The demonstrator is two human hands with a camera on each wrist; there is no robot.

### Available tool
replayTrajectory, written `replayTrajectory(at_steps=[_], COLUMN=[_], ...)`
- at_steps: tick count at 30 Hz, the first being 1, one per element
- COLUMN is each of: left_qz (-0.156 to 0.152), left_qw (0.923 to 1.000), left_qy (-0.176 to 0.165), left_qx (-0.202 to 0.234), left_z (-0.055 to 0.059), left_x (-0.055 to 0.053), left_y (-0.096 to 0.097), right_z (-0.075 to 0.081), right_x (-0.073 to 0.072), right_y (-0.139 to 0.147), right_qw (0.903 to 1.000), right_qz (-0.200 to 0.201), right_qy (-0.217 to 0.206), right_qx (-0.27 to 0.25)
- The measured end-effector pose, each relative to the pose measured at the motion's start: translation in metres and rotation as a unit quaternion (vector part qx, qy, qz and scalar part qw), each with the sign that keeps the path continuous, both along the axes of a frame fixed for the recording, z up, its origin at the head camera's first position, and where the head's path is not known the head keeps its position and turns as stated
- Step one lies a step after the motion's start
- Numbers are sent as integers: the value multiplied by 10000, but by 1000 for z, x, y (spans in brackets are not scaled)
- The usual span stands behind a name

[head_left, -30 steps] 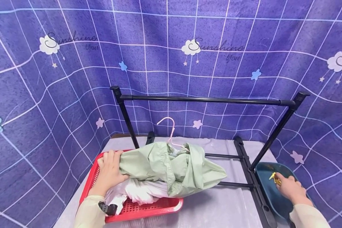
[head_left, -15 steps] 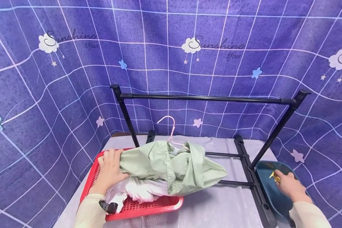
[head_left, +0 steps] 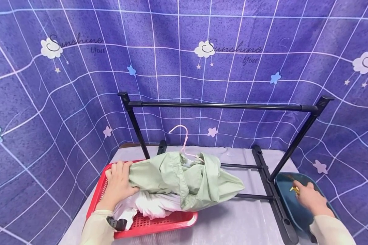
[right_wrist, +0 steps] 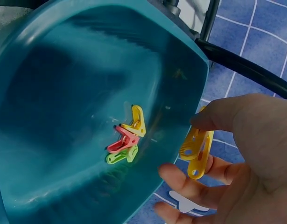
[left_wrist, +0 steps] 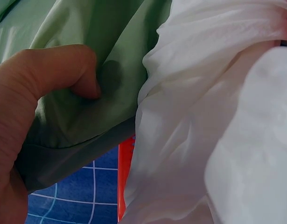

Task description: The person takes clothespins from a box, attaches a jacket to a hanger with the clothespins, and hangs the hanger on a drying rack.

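Observation:
A light green garment [head_left: 168, 173] lies crumpled on a pink hanger [head_left: 185, 143], whose hook sticks up out of it. My left hand [head_left: 118, 183] holds the garment's left end over the red basket. In the left wrist view the thumb [left_wrist: 68, 70] bends over the green cloth; the other fingers are mostly hidden. At the far right, my right hand [head_left: 311, 199] is over the teal basin [head_left: 297, 217]. It pinches a yellow clothespin [right_wrist: 197, 151] between thumb and fingers. Yellow, pink [right_wrist: 122, 140] and green clothespins lie in the basin.
A black clothes rack [head_left: 220, 106] stands behind the garment, its right foot [head_left: 274, 200] beside the basin. White clothes [head_left: 154, 204] lie in the red basket [head_left: 159, 224] under the garment. A purple patterned curtain [head_left: 184, 75] surrounds the table.
The right hand has shifted slightly left and turned a little with the yellow clothespin. The left hand and the green garment have stayed in place.

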State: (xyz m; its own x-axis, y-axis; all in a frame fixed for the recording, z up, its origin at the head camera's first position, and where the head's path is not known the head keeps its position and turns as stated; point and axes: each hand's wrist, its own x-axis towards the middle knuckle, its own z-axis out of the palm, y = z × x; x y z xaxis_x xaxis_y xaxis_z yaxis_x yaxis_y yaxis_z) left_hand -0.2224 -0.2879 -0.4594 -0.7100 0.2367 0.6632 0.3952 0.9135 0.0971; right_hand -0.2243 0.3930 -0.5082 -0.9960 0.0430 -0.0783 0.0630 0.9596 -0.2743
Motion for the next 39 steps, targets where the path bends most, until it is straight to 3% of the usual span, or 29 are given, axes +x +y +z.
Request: replayTrajectory(at_steps=[18, 39], left_qz=[6, 1], left_qw=[10000, 10000], left_qy=[10, 1], left_qx=[-20, -20], left_z=[-1, -2], left_x=[0, 0], left_y=[0, -1], right_z=[2, 22], right_x=[0, 3], right_y=[-9, -43], right_qw=[9929, 9843], right_qz=[304, 572], right_qy=[1136, 1613], right_qx=[179, 430])
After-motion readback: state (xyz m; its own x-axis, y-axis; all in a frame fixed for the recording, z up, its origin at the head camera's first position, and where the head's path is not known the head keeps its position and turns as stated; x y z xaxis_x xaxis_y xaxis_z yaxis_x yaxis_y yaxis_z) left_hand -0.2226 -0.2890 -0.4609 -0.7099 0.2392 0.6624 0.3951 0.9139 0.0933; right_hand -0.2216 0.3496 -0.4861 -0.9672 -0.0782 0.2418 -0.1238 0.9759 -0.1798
